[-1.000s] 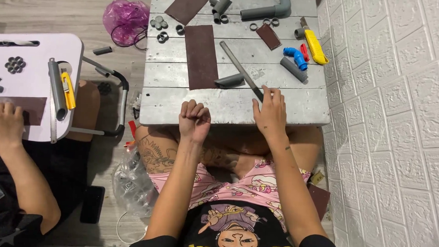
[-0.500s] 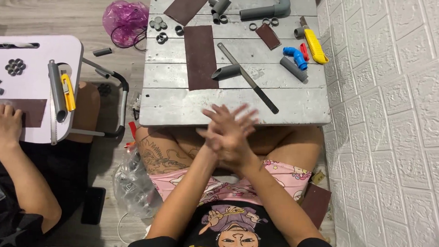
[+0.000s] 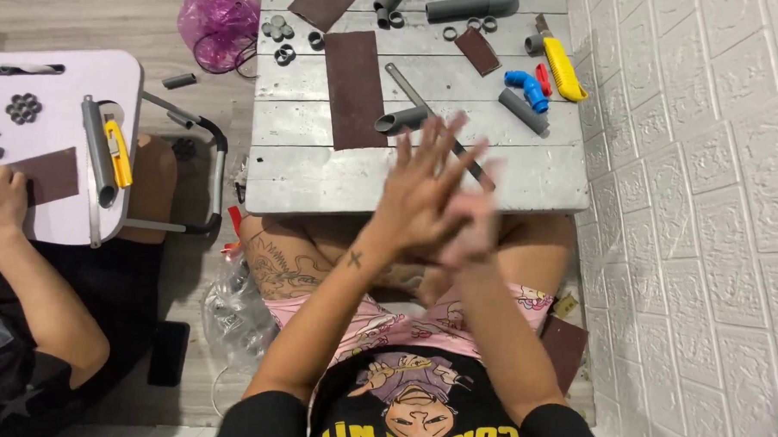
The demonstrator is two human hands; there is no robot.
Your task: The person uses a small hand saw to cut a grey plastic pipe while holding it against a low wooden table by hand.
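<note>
Left hand [image 3: 420, 198] flat on right hand [image 3: 466, 234] — fingers [image 3: 435, 147] splayed.

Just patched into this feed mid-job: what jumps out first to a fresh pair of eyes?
The person's left hand and right hand, pressed together and blurred, empty, over the near edge of the grey wooden table. Behind them lie a dark sheet of sandpaper and grey pipe pieces, with a blue pipe elbow and yellow cutter at the far right. At the left, another person's hand rests on a small white table.
</note>
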